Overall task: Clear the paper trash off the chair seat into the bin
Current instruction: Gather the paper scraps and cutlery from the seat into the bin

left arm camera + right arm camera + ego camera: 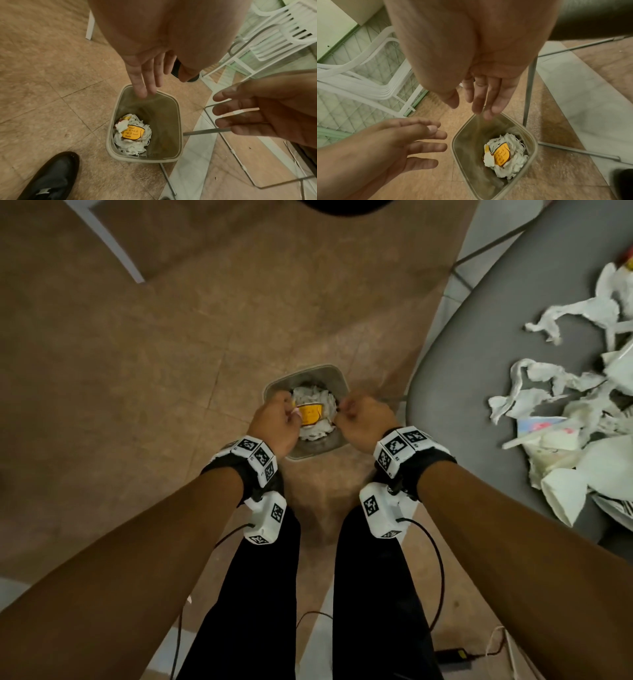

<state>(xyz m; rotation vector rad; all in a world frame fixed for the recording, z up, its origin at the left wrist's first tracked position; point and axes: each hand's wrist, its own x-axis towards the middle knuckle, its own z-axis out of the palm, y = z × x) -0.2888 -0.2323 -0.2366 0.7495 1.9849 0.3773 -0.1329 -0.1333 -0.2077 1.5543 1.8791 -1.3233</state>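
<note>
A small beige bin (334, 371) (178, 121) (460, 136) stands on the floor below both hands. Crumpled white paper (133, 148) (517, 147) and a yellow printed wrapper (310, 414) (133, 133) (501, 154) lie at its bottom. My left hand (277, 419) (147, 75) (412, 144) hangs over the bin's left side, fingers straight and empty. My right hand (359, 419) (481, 97) (243, 112) hovers over the right side, fingers spread, holding nothing. More torn white paper (565, 392) lies heaped on the grey chair seat (479, 364) at the right.
The chair's thin metal legs (223, 135) (529, 92) stand right beside the bin. A white plastic chair (283, 31) (359, 81) is farther off. My black shoe (51, 178) rests on the tan tiled floor (154, 354). Cables and a black adapter (452, 655) trail near my feet.
</note>
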